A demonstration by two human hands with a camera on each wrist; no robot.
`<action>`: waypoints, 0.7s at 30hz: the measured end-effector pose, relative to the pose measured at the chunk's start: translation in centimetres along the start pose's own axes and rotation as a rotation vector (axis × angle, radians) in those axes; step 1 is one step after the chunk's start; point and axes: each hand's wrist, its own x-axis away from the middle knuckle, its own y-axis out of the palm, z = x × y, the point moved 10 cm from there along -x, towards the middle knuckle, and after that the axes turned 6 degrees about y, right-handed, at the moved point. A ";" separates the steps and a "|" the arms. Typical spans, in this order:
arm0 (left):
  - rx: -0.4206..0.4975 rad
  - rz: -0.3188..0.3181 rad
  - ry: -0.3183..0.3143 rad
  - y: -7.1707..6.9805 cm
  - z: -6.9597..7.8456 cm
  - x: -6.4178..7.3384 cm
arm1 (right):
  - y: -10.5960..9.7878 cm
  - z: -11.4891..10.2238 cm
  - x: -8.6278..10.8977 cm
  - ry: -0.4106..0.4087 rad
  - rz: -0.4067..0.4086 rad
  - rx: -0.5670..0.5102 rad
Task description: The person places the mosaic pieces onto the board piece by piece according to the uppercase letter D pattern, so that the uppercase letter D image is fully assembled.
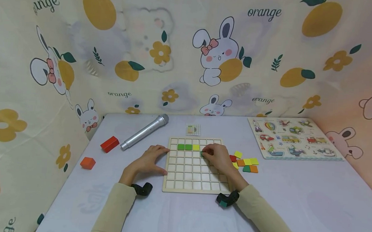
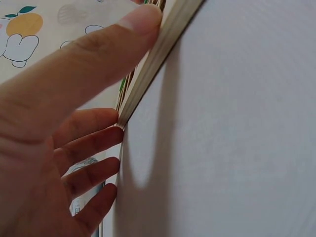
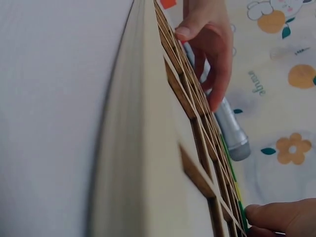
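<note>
A: Where's the wooden grid board (image 1: 190,186)?
B: Mid-bench, near the front edge; the left hand (image 1: 150,159) rests on its left edge, fingers relaxed and holding nothing

A: And the right hand (image 1: 217,156)?
B: Its curled fingers pinch a green tile (image 1: 202,154) over the board's upper rows, beside the placed green and yellow tiles (image 1: 188,147); the loose tiles (image 1: 246,163) lie just right of the board
</note>
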 end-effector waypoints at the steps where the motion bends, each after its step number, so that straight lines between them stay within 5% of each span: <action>1: 0.002 0.001 0.005 0.0 0.0 0.0 | 0.0 0.0 0.0 -0.002 -0.008 0.002; 9: -0.005 0.005 0.014 0.0 0.1 0.0 | -0.4 0.5 0.3 -0.049 -0.109 -0.042; 21: -0.006 0.000 -0.009 0.1 -0.1 -0.1 | -5.8 3.9 1.5 -0.043 -0.084 0.016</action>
